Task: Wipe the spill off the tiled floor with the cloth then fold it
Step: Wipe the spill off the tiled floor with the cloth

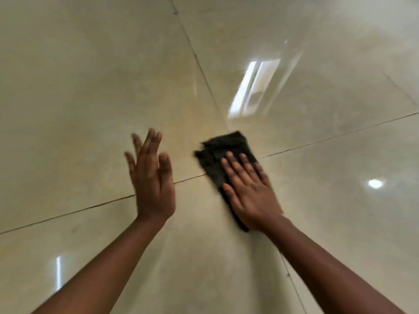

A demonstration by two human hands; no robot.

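Note:
A dark, bunched cloth (223, 152) lies on the glossy beige tiled floor (90, 98), right where the grout lines cross. My right hand (249, 189) presses flat on the cloth's near half, fingers spread, palm down. My left hand (152, 177) hovers to the left of the cloth, fingers apart and holding nothing, slightly blurred. No spill is clear to see on the tiles; a faint yellowish tint shows on the tile beyond the hands.
Grout lines (199, 62) run diagonally across the floor. Bright reflections of a window (251, 87) and a round lamp (375, 184) shine on the tiles. Bare floor lies on all sides.

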